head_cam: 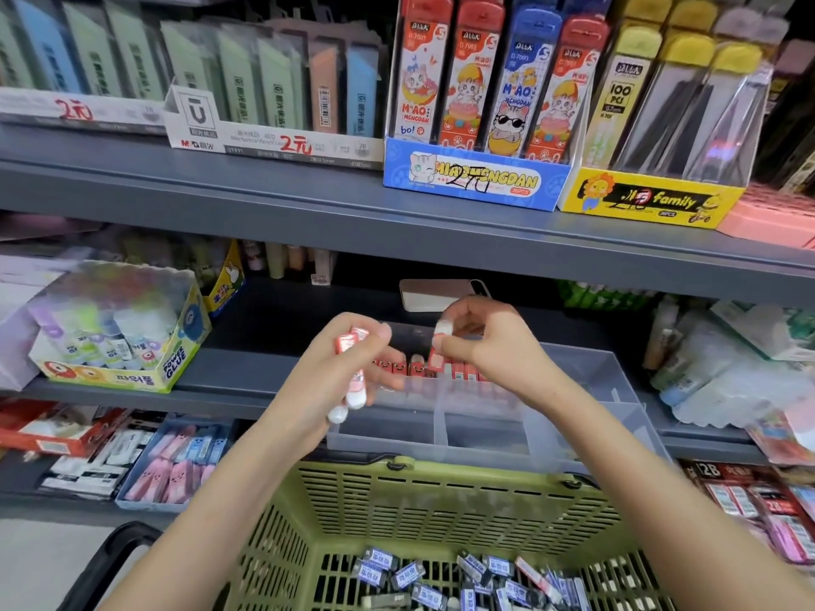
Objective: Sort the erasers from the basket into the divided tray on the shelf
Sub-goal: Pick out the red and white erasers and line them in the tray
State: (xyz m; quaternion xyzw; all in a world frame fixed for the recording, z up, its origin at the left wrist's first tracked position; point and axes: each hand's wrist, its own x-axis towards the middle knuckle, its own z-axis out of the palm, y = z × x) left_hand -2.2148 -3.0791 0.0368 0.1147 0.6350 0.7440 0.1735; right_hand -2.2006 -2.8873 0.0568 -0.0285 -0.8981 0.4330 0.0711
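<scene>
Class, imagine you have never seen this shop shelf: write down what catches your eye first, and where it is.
The two hands at centre: the left hand grips a bunch of red-and-white erasers, the right hand pinches a single eraser over the clear divided tray. Below, the green basket holds blue-labelled erasers; on the top shelf stand a bright blue box and a yellow box.
</scene>
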